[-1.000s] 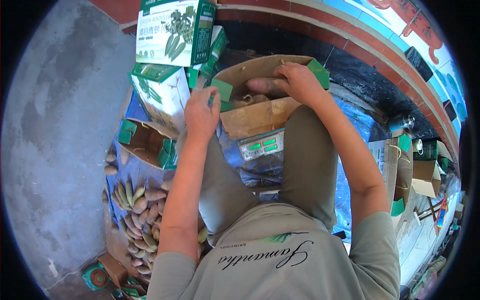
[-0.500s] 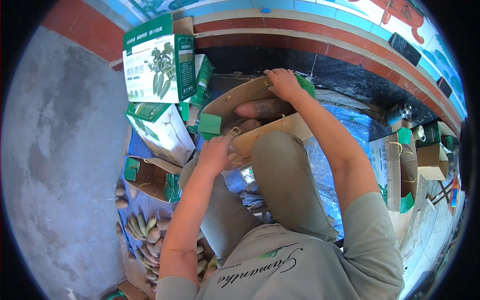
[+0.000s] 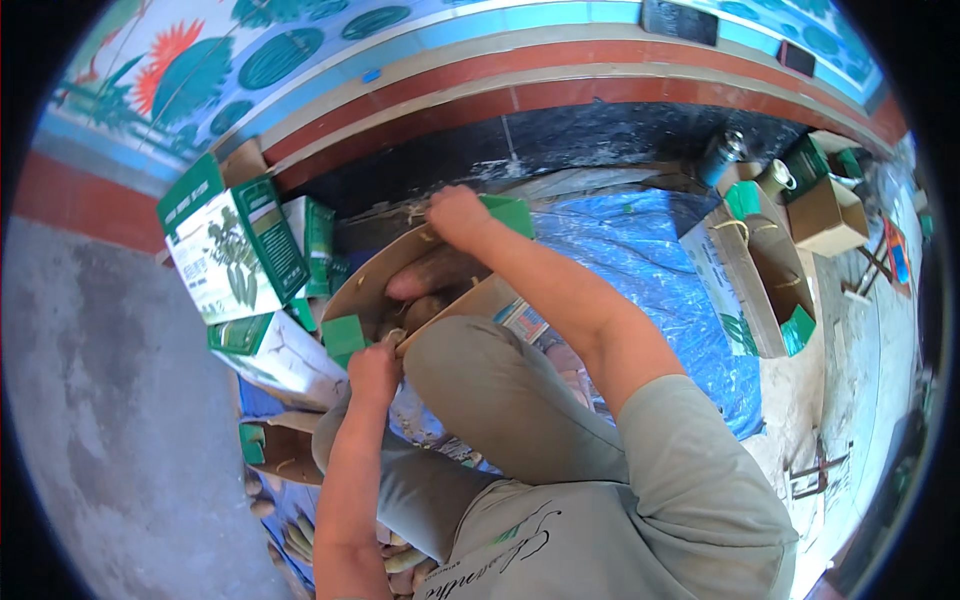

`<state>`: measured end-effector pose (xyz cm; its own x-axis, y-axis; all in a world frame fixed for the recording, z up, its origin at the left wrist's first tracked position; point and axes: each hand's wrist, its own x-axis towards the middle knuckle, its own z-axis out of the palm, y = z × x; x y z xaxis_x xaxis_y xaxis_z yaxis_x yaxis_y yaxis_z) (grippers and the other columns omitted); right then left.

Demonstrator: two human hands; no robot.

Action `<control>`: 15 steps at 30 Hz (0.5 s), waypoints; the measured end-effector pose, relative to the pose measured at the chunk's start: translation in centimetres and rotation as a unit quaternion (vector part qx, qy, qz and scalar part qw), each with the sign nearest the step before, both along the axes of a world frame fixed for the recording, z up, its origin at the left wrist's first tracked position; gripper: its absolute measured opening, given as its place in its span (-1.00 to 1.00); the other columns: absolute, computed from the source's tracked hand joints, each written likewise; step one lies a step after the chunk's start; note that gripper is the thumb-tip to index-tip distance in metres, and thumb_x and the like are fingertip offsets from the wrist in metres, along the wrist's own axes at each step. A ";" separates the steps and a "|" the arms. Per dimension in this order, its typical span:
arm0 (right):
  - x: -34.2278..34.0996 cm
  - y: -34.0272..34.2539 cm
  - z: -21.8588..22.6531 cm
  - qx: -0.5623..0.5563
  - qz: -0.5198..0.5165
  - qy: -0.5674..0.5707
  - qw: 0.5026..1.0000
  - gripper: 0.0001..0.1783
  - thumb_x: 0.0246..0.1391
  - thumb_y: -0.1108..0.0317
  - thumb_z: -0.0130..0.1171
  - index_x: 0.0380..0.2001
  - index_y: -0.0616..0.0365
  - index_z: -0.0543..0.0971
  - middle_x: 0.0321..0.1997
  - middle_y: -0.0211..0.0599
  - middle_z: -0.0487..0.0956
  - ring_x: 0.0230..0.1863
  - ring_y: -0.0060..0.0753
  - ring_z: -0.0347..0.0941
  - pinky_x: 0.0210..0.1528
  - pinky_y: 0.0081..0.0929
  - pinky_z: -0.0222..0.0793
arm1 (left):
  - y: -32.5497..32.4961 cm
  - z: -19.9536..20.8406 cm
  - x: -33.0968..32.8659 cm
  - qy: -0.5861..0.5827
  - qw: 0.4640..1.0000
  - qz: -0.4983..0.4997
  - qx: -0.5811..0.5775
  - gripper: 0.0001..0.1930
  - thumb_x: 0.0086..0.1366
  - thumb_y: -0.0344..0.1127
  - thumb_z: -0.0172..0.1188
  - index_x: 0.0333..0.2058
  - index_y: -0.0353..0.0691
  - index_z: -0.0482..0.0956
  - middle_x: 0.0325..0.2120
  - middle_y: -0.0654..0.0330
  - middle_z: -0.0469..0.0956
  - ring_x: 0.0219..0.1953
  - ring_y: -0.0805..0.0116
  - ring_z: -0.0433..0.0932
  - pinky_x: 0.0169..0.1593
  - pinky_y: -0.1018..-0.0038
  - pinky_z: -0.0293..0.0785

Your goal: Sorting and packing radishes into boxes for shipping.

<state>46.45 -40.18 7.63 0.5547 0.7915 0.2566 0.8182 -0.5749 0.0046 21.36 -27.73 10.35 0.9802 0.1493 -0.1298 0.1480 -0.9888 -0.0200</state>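
Note:
Between my hands stands an open cardboard box [image 3: 345, 296] with green end flaps. Inside lie a large reddish sweet potato [image 3: 432, 274] and darker roots partly hidden by the near wall. My left hand [image 3: 373, 374] is closed at the near rim, beside the left flap, with a pale rope handle [image 3: 397, 337] at its fingers. Over the far rim, my right hand [image 3: 460, 217] is closed by the right flap; a bit of pale rope shows at its fingertips. My bent knee [image 3: 465, 375] stands against the box's near side.
Printed white and green boxes [image 3: 235, 255] are stacked at the left, with another open box [image 3: 285, 447] below. Blue plastic sheeting [image 3: 625, 265] covers the floor. To the right are an open box [image 3: 785, 285], a blue flask [image 3: 722, 157] and a small stool [image 3: 880, 255].
The view has swung right, so the surroundings sit farther left. My left hand has gone from lying loosely on the near rim to closing by the rope. The right hand stays at the far rim.

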 end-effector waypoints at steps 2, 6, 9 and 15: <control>-0.3 -1.5 0.3 0.044 0.050 -0.001 0.998 -0.83 -0.12 0.32 0.02 -0.50 -0.01 0.61 -0.37 -0.36 0.53 -0.25 -0.33 0.43 -0.26 -0.39 0.32 | -0.2 -0.6 -0.2 -0.053 0.998 -0.026 0.017 -0.78 -0.01 -0.32 0.11 -0.32 -0.13 0.53 -0.60 0.07 0.52 -0.51 0.10 0.52 -0.43 0.24 0.41; -0.7 -6.3 0.5 0.074 0.030 -0.001 0.997 -0.86 -0.15 0.33 0.03 -0.54 0.00 0.59 -0.40 -0.35 0.51 -0.27 -0.32 0.43 -0.28 -0.39 0.35 | -1.2 -0.4 0.2 -0.119 0.989 -0.085 -0.025 -0.92 -0.01 -0.35 0.09 -0.48 -0.15 0.49 -0.64 0.11 0.48 -0.52 0.12 0.50 -0.44 0.26 0.38; -0.9 -11.6 0.5 0.145 -0.018 0.024 0.989 -0.91 -0.20 0.33 0.08 -0.64 0.06 0.51 -0.50 -0.28 0.45 -0.32 -0.22 0.42 -0.31 -0.31 0.36 | -2.9 1.0 1.6 -0.131 0.983 -0.125 -0.010 -0.92 -0.02 -0.30 0.08 -0.56 -0.14 0.43 -0.64 0.16 0.46 -0.49 0.17 0.48 -0.42 0.30 0.35; -4.5 -24.3 1.1 0.128 -0.163 0.058 0.976 -0.85 -0.17 0.29 0.10 -0.63 0.12 0.48 -0.51 -0.23 0.43 -0.33 -0.14 0.41 -0.31 -0.25 0.36 | -6.2 1.0 6.7 -0.181 0.947 -0.249 -0.088 -0.88 -0.04 -0.23 0.04 -0.59 -0.12 0.41 -0.66 0.22 0.42 -0.49 0.25 0.46 -0.42 0.33 0.24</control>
